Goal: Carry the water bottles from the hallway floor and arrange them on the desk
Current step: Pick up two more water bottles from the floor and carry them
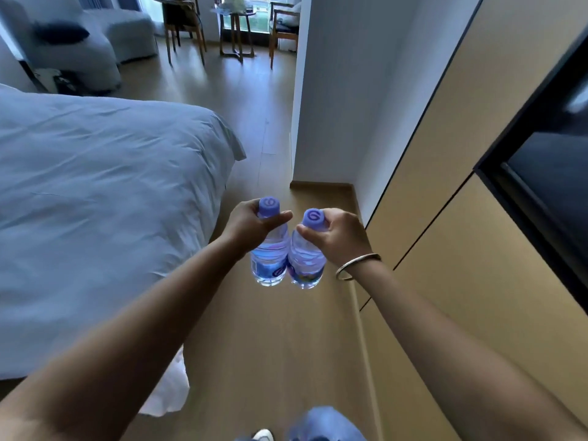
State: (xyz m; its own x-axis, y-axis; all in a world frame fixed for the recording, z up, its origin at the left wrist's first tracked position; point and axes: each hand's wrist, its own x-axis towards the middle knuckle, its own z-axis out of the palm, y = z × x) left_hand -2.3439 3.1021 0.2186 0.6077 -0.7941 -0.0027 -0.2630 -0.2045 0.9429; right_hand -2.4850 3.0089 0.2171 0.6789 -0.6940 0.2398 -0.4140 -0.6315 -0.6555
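Beside the foot of the white-covered bed point(95, 186), above the wooden floor point(270, 345), two small water bottles are held out side by side, their lower bodies touching. The left bottle point(270, 253) is gripped just under its purple cap point(269, 205) by the left hand point(251, 226), whose fingers are wrapped around the neck. The right bottle point(305, 259) is pinched at its neck, below its purple cap point(312, 219), by the right hand point(339, 233); a silver bangle point(353, 265) is worn on that wrist. Right of the bed, tan cabinet panels point(461, 202) are seen, and beyond the bed, wooden chairs point(184, 27) and a small table point(237, 30) are set by a window.
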